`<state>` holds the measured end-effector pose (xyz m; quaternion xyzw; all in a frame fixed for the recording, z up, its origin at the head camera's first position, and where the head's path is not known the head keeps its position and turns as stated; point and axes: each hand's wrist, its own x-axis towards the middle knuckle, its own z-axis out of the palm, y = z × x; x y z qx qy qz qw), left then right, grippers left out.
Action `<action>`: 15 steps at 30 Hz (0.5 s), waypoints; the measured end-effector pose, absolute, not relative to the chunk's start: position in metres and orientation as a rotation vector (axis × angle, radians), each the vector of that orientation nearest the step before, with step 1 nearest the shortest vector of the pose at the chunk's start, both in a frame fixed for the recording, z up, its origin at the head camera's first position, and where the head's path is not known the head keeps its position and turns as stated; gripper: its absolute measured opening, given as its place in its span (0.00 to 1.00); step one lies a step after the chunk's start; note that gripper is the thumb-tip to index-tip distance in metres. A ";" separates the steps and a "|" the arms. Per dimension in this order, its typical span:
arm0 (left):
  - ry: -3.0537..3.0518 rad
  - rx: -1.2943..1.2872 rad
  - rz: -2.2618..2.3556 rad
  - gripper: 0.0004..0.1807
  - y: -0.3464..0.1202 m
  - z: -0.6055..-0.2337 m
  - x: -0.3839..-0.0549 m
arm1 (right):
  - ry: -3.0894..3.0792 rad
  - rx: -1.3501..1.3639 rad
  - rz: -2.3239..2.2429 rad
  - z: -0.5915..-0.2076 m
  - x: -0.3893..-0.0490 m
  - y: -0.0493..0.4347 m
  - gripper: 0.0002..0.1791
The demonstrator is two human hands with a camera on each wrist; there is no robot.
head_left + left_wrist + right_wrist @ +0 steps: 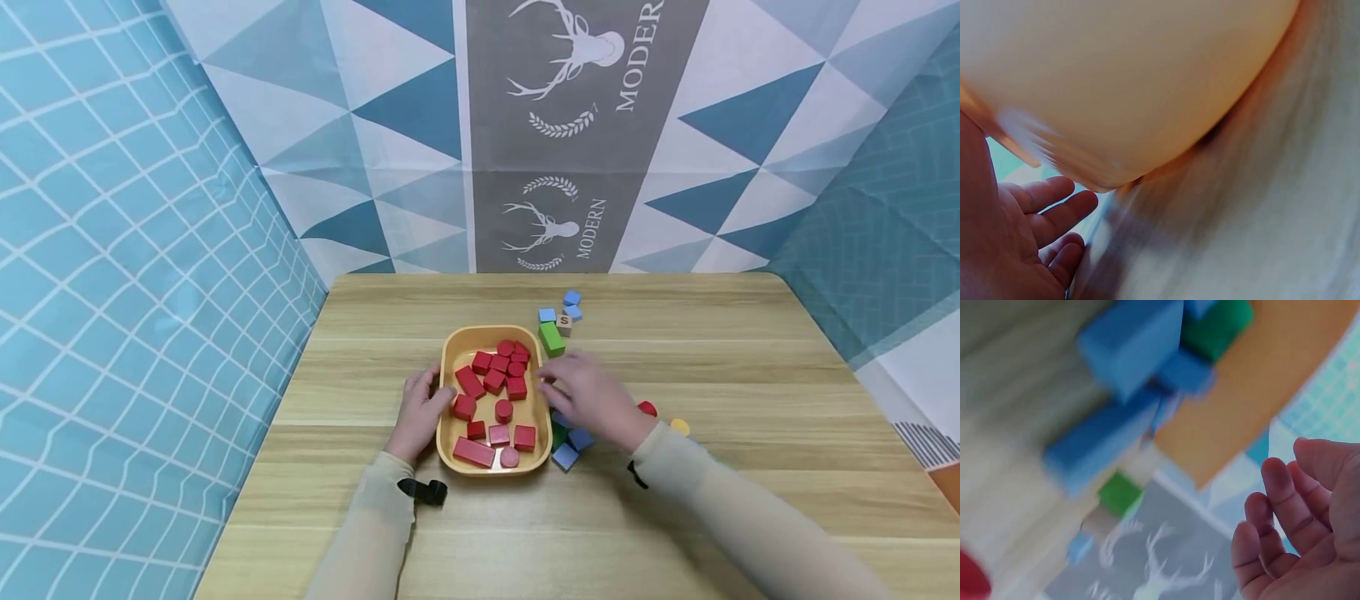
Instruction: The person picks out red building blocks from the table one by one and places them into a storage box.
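Observation:
A yellow-orange tray (444, 358) holds several red wooden blocks, among them cubes, cylinders and a long brick (474, 452). My left hand (421, 412) is at the tray's left side, with its thumb over the rim and its other fingers outside the wall. In the left wrist view, those fingers (1063, 215) are loosely bent beside the tray's outer wall (1147, 81). My right hand (596, 398) hovers by the right rim. Its fingers are relaxed, and nothing shows between thumb and fingertips in the right wrist view.
Blue blocks (566, 456) and a dark green block (558, 436) lie right of the tray. Behind it are a green brick (552, 340), a letter cube (564, 324) and small blue cubes (572, 297). A red block (647, 408) and a yellow piece (680, 426) lie near the right forearm.

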<state>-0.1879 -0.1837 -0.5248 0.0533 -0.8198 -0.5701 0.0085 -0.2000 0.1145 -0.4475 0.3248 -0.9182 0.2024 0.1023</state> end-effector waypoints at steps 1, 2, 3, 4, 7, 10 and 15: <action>-2.560 0.164 -1.786 0.34 -0.184 -0.525 -0.188 | -2.721 0.915 0.617 -0.445 -0.201 0.122 0.13; -2.559 0.165 -1.791 0.34 -0.183 -0.525 -0.187 | -2.738 0.866 0.633 -0.442 -0.203 0.130 0.14; -2.558 0.165 -1.794 0.34 -0.183 -0.524 -0.187 | -2.764 0.812 0.646 -0.440 -0.205 0.138 0.15; -2.558 0.166 -1.797 0.34 -0.183 -0.524 -0.187 | -2.794 0.760 0.641 -0.439 -0.207 0.146 0.17; -2.560 0.168 -1.797 0.33 -0.183 -0.525 -0.187 | -2.914 0.605 0.592 -0.436 -0.210 0.171 0.22; -2.565 0.185 -1.803 0.33 -0.183 -0.525 -0.187 | -3.041 0.496 0.474 -0.437 -0.211 0.192 0.27; -2.560 0.190 -1.808 0.33 -0.184 -0.526 -0.187 | -3.170 0.429 0.366 -0.442 -0.209 0.212 0.34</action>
